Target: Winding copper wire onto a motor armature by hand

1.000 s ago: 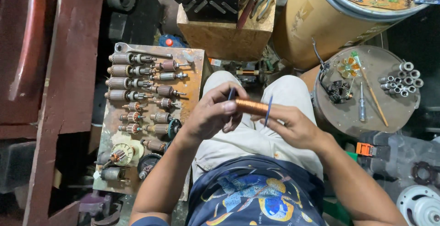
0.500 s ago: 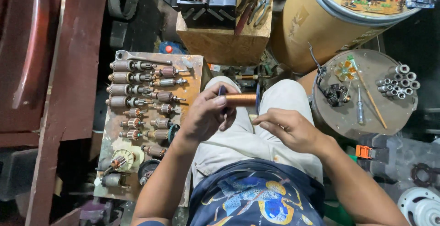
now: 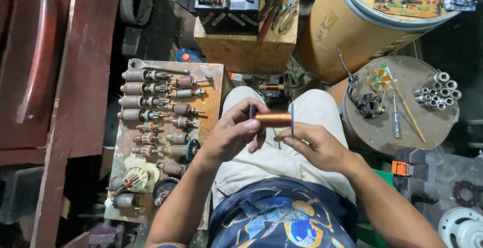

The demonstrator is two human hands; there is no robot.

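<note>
While the person sits, seen from the head camera, both hands meet over the lap on a spool of copper wire point(image 3: 273, 120) with blue end flanges. The left hand point(image 3: 232, 138) clamps its left end; the right hand point(image 3: 317, 145) pinches beneath its right flange. It looks stiff, fairly light, with delicate windings; grip the flanges. Motor armatures point(image 3: 151, 107) lie on a rusty tray point(image 3: 211, 84) alongside.

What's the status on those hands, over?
Left hand grips copper wire spool. Right hand touches its blue end flange. Spool held over lap, nothing blocking.
</note>
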